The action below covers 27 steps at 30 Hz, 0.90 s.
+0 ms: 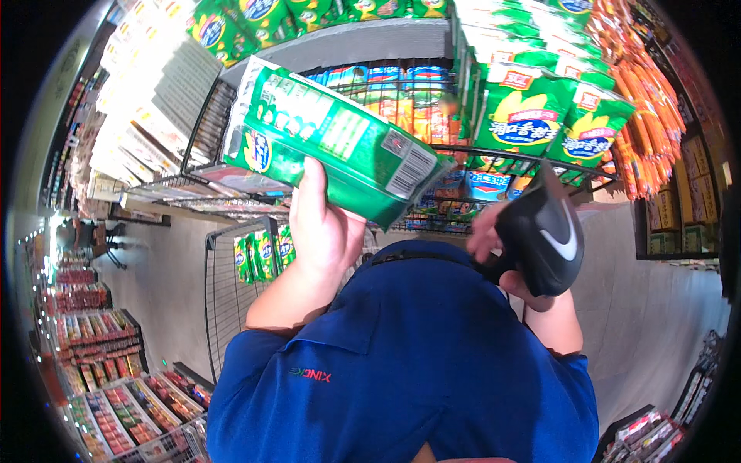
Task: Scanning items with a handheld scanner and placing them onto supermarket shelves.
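My left hand grips a green plastic bag of packaged sausages by its lower edge, thumb on the face turned up towards me. A printed barcode shows near the bag's right end. In my right hand is a black handheld barcode scanner with a pale curved stripe. The scanner hides part of that hand and is apart from the bag. Just beyond both hands, similar green bags stand in a wire display rack.
Orange-wrapped sausages hang at the right. White boxes are stacked at the left. A wire cart or basket with green bags stands beside my left arm. Product shelves line the far left. Grey floor runs along the aisle.
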{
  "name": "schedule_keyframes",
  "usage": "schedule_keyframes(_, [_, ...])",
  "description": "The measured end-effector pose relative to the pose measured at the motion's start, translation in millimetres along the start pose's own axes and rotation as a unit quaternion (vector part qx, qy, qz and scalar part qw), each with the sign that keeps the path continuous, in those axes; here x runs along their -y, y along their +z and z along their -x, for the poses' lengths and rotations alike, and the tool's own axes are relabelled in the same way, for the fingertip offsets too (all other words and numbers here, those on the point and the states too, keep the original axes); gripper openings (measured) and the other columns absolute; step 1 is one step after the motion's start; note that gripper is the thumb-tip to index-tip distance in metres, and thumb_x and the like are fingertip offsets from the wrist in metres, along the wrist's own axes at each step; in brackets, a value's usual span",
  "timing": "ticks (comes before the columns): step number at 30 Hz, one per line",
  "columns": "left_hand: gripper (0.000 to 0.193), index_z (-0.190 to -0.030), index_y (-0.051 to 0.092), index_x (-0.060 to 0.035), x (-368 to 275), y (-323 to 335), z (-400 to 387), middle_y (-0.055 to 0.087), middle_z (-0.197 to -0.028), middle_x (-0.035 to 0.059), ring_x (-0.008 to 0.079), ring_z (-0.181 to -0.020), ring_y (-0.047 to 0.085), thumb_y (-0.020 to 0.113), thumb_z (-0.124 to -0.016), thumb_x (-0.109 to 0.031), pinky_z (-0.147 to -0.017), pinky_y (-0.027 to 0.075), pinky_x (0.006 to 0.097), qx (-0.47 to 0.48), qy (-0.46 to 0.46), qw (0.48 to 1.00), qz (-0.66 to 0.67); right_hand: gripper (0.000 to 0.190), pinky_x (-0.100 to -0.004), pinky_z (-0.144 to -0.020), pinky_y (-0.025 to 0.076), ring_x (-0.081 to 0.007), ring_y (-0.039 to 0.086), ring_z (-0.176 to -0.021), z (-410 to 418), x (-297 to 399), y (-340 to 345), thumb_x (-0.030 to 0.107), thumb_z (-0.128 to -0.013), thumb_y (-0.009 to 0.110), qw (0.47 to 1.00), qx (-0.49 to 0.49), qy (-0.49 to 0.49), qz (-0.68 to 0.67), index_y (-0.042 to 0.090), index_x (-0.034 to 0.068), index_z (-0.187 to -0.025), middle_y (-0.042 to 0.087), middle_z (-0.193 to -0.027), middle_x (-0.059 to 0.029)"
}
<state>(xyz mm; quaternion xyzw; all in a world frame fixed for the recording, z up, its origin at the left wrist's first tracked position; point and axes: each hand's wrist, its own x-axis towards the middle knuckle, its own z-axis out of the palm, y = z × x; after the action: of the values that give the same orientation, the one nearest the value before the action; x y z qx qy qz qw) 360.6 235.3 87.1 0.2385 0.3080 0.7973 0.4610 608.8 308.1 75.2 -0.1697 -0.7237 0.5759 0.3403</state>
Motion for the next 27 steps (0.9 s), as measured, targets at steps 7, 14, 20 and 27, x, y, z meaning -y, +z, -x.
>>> schedule_keyframes(7, [0.047, -0.131, 0.042, -0.0034, -20.6, -23.8, 4.4, 0.052, -0.129, 0.0102, 0.026, -0.117, 0.052, 0.045, -0.097, -0.036, -0.101, 0.039, 0.0446, -0.051, 0.032, 0.997, -0.043, 0.052, -0.0385, -0.097, 0.042, -0.03, 0.057, -0.108, -27.1, -2.3, 28.6, 0.015, -0.065, 0.078, 0.954, 0.179, -0.01, 0.238, 0.062, 0.011, -0.114, 0.062, -0.114, -0.0073])
schedule_keyframes(14, [0.048, -0.133, 0.038, -0.001, -49.5, -51.9, 16.5, 0.054, -0.124, 0.0142, 0.0262, -0.114, 0.053, 0.051, -0.094, -0.028, -0.097, 0.043, 0.0422, -0.019, 0.023, 0.995, -0.097, 0.062, -0.0367, -0.099, 0.041, -0.0283, 0.057, -0.11, -57.8, 5.8, 71.0, 0.017, -0.062, 0.081, 0.948, 0.222, 0.084, 0.212, 0.058, 0.008, -0.119, 0.061, -0.117, -0.0101])
schedule_keyframes(20, [0.034, -0.126, 0.044, 0.0022, -78.7, -86.3, 28.3, 0.057, -0.118, 0.0126, 0.0206, -0.106, 0.059, 0.045, -0.097, -0.014, -0.091, 0.049, 0.0348, -0.058, 0.051, 0.996, -0.046, 0.072, -0.035, -0.098, 0.041, -0.023, 0.056, -0.112, -86.4, 17.9, 119.2, 0.014, -0.06, 0.083, 0.94, 0.25, 0.071, 0.219, 0.052, 0.004, -0.125, 0.059, -0.12, -0.0111])
schedule_keyframes(27, [0.038, -0.127, 0.046, 0.0007, -84.7, -148.3, 47.4, 0.056, -0.123, 0.0143, 0.0246, -0.111, 0.057, 0.046, -0.097, -0.023, -0.097, 0.045, 0.0399, -0.164, 0.012, 0.986, 0.037, 0.073, -0.0344, -0.097, 0.042, -0.0207, 0.056, -0.111, -111.1, 11.2, 172.8, 0.008, -0.059, 0.082, 0.923, 0.276, 0.173, 0.205, 0.051, 0.0, -0.125, 0.06, -0.119, -0.0125])
